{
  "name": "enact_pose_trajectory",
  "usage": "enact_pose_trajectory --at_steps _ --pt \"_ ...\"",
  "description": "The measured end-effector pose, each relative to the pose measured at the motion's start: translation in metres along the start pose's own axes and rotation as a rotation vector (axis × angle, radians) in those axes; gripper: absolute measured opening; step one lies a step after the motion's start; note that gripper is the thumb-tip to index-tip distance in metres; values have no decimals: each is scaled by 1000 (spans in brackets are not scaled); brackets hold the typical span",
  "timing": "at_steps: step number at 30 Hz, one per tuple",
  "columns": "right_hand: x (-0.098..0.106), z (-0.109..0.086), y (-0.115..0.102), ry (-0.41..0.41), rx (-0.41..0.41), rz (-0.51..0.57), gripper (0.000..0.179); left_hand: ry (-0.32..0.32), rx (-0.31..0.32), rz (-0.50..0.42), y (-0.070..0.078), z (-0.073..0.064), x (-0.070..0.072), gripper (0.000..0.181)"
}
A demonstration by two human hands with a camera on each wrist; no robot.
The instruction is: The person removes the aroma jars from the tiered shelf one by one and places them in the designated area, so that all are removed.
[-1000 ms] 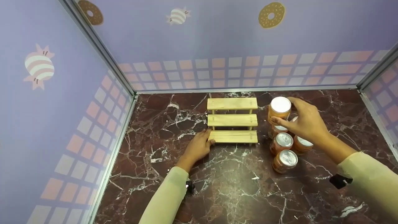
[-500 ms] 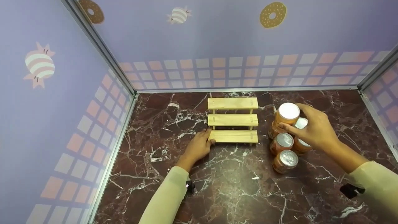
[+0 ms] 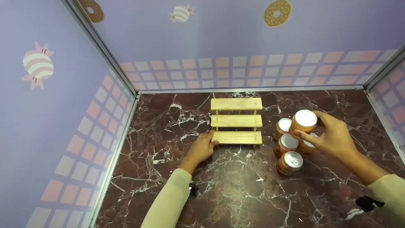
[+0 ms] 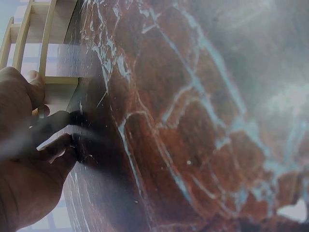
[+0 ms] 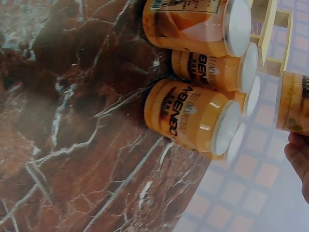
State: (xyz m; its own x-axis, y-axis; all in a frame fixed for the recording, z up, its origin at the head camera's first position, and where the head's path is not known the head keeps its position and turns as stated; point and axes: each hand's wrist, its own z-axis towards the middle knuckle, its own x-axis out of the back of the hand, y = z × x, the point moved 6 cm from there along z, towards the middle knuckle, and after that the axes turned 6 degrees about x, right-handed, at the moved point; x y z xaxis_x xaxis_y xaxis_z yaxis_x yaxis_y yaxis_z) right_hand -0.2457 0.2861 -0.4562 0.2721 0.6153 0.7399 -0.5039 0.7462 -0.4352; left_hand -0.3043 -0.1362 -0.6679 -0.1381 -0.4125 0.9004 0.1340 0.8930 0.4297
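Observation:
My right hand (image 3: 335, 136) grips an orange-bodied jar (image 3: 302, 126) with a silvery lid between thumb and fingers. It holds the jar raised over the back right of a group of similar jars, partly hiding two of them; in the right wrist view, the held jar (image 5: 293, 104) is apart from the group. A front jar (image 3: 288, 164) and others stand upright on the marble-patterned surface. To their left is a three-step wooden rack (image 3: 236, 121) with bare steps. My left hand (image 3: 201, 148) holds the left end of its lowest step, thumb at the front edge.
Purple panels enclose the dark red marble surface (image 3: 234, 190); the back wall (image 3: 196, 41) rises behind the rack, and the left wall (image 3: 47, 104) runs along the side. A dark device (image 3: 369, 203) sits on the right wrist.
The right hand has carried its jar rightward and slightly toward the front, from beside the rack to over the right of the group, uncovering a back-left jar. Left hand and rack stay put.

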Motion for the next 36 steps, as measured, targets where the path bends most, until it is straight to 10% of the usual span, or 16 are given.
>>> enact_pose_trajectory --at_steps 36 --pt "22 -67 17 24 44 43 80 14 -15 -31 3 -1 3 68"
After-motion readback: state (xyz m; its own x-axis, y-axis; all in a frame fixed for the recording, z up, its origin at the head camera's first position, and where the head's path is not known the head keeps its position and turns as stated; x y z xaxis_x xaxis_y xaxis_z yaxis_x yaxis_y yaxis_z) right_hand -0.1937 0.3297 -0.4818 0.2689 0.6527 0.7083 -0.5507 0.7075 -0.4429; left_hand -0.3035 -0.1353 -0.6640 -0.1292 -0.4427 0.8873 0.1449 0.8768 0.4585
